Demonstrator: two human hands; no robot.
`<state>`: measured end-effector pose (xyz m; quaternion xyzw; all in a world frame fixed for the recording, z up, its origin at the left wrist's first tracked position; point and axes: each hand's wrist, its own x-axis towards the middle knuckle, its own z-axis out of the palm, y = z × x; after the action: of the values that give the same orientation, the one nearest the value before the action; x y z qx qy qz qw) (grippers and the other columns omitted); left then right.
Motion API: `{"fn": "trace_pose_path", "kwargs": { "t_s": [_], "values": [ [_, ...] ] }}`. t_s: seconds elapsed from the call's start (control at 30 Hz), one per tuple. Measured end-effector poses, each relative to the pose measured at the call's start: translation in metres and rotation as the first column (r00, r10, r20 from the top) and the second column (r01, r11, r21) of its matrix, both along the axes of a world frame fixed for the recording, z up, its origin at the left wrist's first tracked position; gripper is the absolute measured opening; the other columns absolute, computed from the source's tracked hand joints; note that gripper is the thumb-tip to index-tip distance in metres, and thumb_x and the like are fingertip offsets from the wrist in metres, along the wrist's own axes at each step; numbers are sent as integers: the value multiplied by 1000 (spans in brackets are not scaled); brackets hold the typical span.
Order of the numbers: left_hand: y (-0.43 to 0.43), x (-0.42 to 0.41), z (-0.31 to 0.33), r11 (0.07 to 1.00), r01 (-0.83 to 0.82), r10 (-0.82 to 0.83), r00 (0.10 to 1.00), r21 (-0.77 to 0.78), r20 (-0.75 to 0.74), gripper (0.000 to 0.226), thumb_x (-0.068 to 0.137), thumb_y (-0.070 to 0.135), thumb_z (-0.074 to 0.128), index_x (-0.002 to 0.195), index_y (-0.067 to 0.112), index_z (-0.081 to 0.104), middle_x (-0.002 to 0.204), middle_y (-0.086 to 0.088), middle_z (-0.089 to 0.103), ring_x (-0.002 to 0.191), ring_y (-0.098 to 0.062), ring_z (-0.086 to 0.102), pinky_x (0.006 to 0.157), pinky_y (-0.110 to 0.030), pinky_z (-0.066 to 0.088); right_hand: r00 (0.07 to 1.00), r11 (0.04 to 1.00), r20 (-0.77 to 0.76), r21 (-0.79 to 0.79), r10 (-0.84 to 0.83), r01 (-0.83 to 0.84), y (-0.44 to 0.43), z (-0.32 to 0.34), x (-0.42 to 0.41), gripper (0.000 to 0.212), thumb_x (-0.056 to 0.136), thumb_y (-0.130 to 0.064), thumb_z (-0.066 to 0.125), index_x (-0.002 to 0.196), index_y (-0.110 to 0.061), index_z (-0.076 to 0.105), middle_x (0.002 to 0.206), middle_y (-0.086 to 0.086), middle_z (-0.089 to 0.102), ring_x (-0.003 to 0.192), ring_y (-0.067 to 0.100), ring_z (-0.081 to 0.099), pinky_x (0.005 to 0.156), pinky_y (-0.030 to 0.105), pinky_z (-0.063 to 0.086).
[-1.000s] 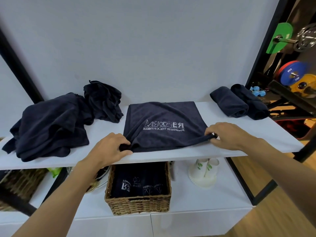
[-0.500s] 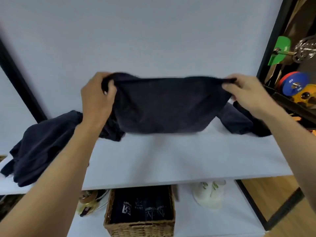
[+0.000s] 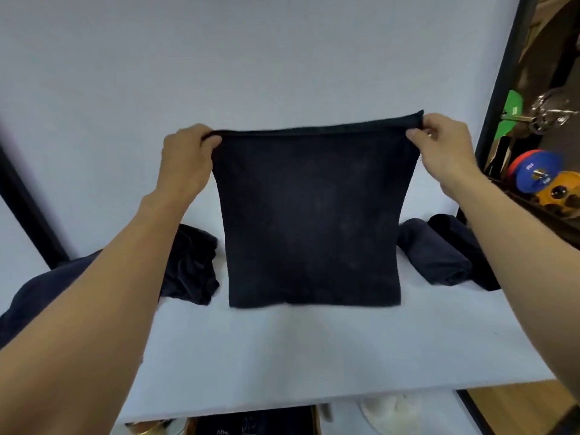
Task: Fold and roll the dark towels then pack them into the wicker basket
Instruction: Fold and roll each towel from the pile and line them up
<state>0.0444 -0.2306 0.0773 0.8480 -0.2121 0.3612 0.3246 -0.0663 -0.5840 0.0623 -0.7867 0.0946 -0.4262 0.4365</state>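
Note:
A dark towel [image 3: 314,215] hangs flat in the air over the white shelf [image 3: 282,356], its lower edge just above the shelf top. My left hand [image 3: 185,164] pinches its upper left corner and my right hand [image 3: 445,152] pinches its upper right corner, with the top hem stretched between them. Two rolled dark towels [image 3: 439,255] lie at the right of the shelf. A crumpled dark towel [image 3: 191,265] sits behind my left forearm. Only the top rim of the wicker basket [image 3: 315,419] shows at the bottom edge, with dark towels inside.
A larger heap of dark towels [image 3: 37,296] lies at the shelf's far left. A white object [image 3: 392,416] sits on the lower shelf to the right of the basket. Weight plates [image 3: 533,171] on a black rack stand at the right. A pale wall is behind.
The towel lay flat on the shelf with my hands at its near corners. Both hands have lifted it up, and it now hangs full length in front of me.

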Motion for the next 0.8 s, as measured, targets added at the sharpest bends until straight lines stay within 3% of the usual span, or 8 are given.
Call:
{"fn": "trace_pose_path", "kwargs": {
  "t_s": [0.13, 0.2, 0.27, 0.33, 0.43, 0.53, 0.67, 0.8],
  "values": [
    [16, -32, -9, 992, 121, -123, 992, -49, -39, 30, 102, 23, 42, 96, 3, 63, 85, -6, 61, 79, -24, 54, 72, -29, 40, 984, 982, 30, 67, 175, -176, 3, -9, -38, 14, 97, -15, 56, 99, -27, 65, 91, -14, 67, 76, -10, 59, 67, 7, 43],
    [34, -56, -31, 972, 219, -230, 960, -81, -162, 30, 101, 25, 45, 90, 5, 65, 86, -10, 66, 82, -23, 60, 79, -32, 47, 966, 967, -44, 31, 254, -253, 2, -28, -67, 21, 97, -12, 57, 97, -30, 67, 89, -18, 70, 80, -4, 59, 70, 13, 44],
    [54, -83, -62, 956, 292, -286, 893, -35, -349, 27, 99, 24, 52, 84, 8, 68, 82, -10, 68, 72, -12, 60, 72, -18, 46, 922, 941, -196, 15, 335, -339, 1, -53, -97, 20, 96, -8, 58, 98, -24, 69, 87, -15, 72, 82, 3, 60, 71, 18, 46],
    [72, -101, -99, 924, 382, -310, 772, 14, -555, 22, 96, 23, 58, 81, 14, 72, 81, -11, 70, 73, -15, 63, 74, -23, 47, 816, 901, -406, 44, 411, -432, 5, -79, -124, 10, 94, -11, 61, 88, -16, 67, 79, -7, 69, 77, 9, 60, 67, 19, 47],
    [90, -116, -142, 866, 498, -253, 508, 41, -823, 15, 92, 21, 64, 83, 20, 77, 88, -7, 73, 94, -30, 64, 94, -42, 48, 546, 852, -719, 121, 429, -510, 16, -116, -150, 24, 92, -14, 64, 70, -23, 65, 68, -7, 62, 71, 9, 55, 67, 18, 43],
    [91, -124, -150, 834, 550, -268, 330, -46, -905, 18, 93, 18, 62, 84, 15, 77, 89, -5, 73, 94, -22, 67, 94, -30, 49, 332, 781, -796, 259, 506, -568, 25, -131, -161, 17, 94, -14, 62, 78, -17, 69, 77, -3, 67, 75, 12, 57, 72, 25, 44],
    [74, -93, -141, 879, 396, -433, 428, -266, -793, 19, 96, 7, 56, 93, 5, 75, 96, -10, 75, 93, -22, 71, 87, -30, 52, 598, 836, -589, 322, 544, -444, 18, -125, -133, 33, 95, -7, 59, 70, -26, 71, 71, -4, 62, 69, 10, 53, 68, 28, 41],
    [35, -26, -150, 919, 184, -389, 579, -350, -717, 16, 96, 11, 58, 92, 9, 74, 86, -11, 73, 80, -23, 67, 77, -37, 55, 818, 922, -450, 312, 358, -232, 5, -133, -61, 9, 94, -15, 64, 88, -20, 69, 68, -7, 65, 67, 16, 54, 61, 27, 42]
  ]
}}
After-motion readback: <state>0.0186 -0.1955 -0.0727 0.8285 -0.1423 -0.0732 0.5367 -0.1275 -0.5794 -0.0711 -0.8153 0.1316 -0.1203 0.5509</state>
